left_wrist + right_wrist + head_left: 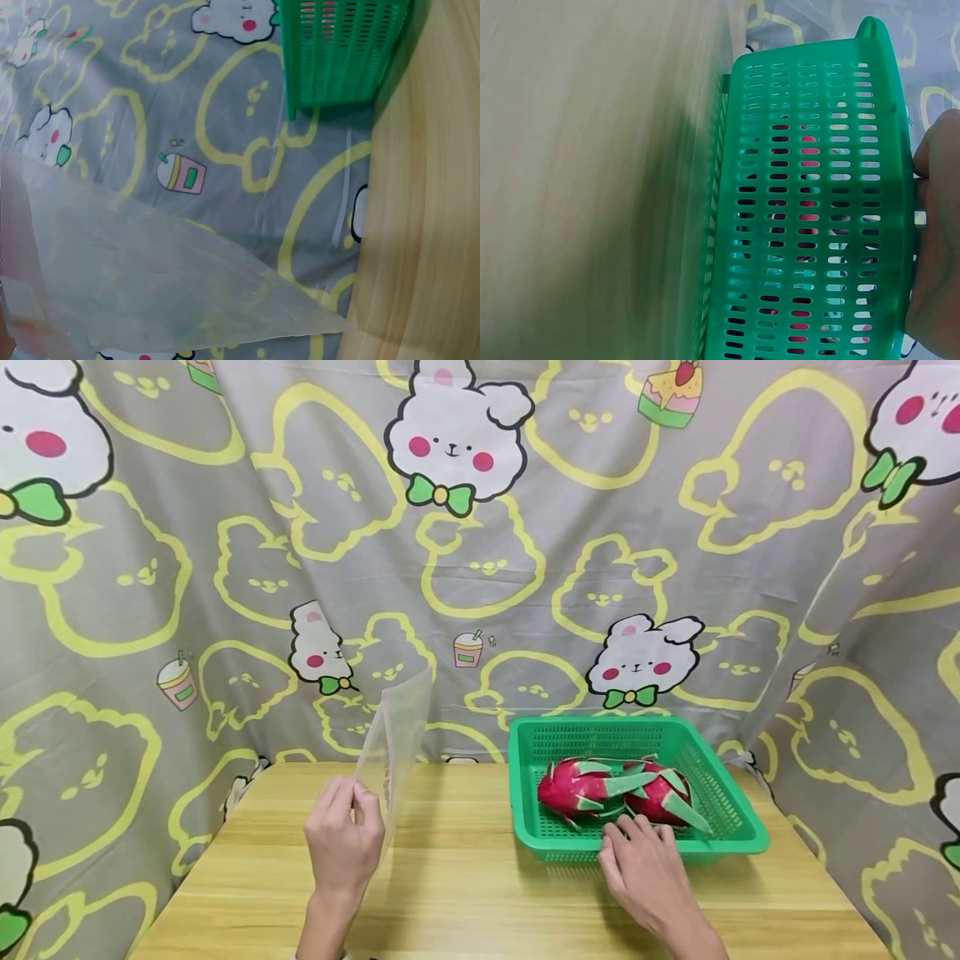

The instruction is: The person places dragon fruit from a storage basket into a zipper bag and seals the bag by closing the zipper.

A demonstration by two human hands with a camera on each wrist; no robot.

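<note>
On the wooden surface [465, 877] we see the left hand [343, 843] pinching an upright clear plastic bag [397, 735] while the right hand [645, 864], fingers relaxed, reaches over the green basket's [742, 827] rim onto the dragon fruits [622, 789].

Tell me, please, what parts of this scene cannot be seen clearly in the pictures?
- Head view: right hand fingertips hidden behind the basket rim; contact with the dragon fruits unclear.
- Left wrist view: left hand out of frame; only the plastic bag shows.
- Right wrist view: table blurred; fruits only glimpsed through slots.
</note>
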